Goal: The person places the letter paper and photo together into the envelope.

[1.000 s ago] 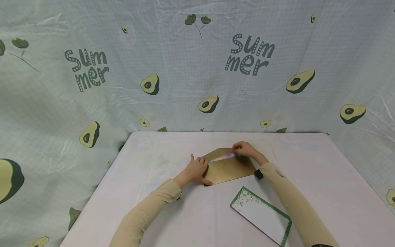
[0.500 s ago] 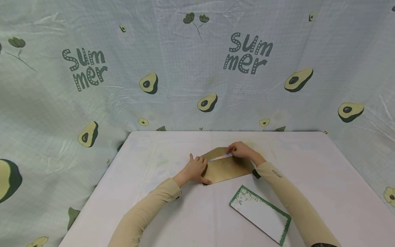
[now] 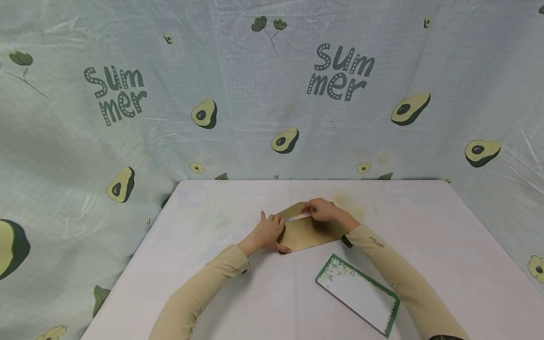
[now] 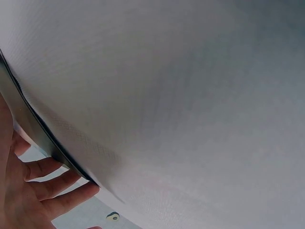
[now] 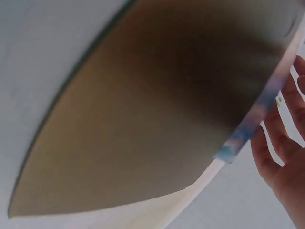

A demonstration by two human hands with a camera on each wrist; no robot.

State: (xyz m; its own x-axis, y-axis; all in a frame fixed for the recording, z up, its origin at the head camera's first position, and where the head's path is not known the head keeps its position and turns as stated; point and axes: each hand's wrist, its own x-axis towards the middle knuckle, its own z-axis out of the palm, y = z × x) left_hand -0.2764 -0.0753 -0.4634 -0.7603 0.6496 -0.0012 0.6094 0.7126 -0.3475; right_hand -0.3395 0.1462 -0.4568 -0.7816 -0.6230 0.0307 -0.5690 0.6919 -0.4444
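A gold-brown envelope (image 3: 303, 233) lies near the middle of the table, its flap (image 3: 293, 208) folded back on the far side. A pastel-coloured card (image 3: 299, 216) pokes out of its mouth as a thin strip; most of it is hidden inside. My left hand (image 3: 269, 232) rests on the envelope's left end, fingers spread near the mouth, thumb at the near corner. In the left wrist view, fingertips (image 4: 93, 187) meet the envelope's edge. My right hand (image 3: 324, 210) pinches the card's exposed edge. The right wrist view shows the card's bright strip (image 5: 259, 112) beside the fingers.
A white rectangular pad (image 3: 361, 293) with a green floral border lies nearer to me, left of my right forearm. The white table (image 3: 238, 203) ends at a back edge, with a fabric backdrop (image 3: 255, 85) printed with avocados behind it.
My right hand has slid leftward along the envelope's mouth, and the visible strip of card has become shorter and narrower. My left hand stays on the left end.
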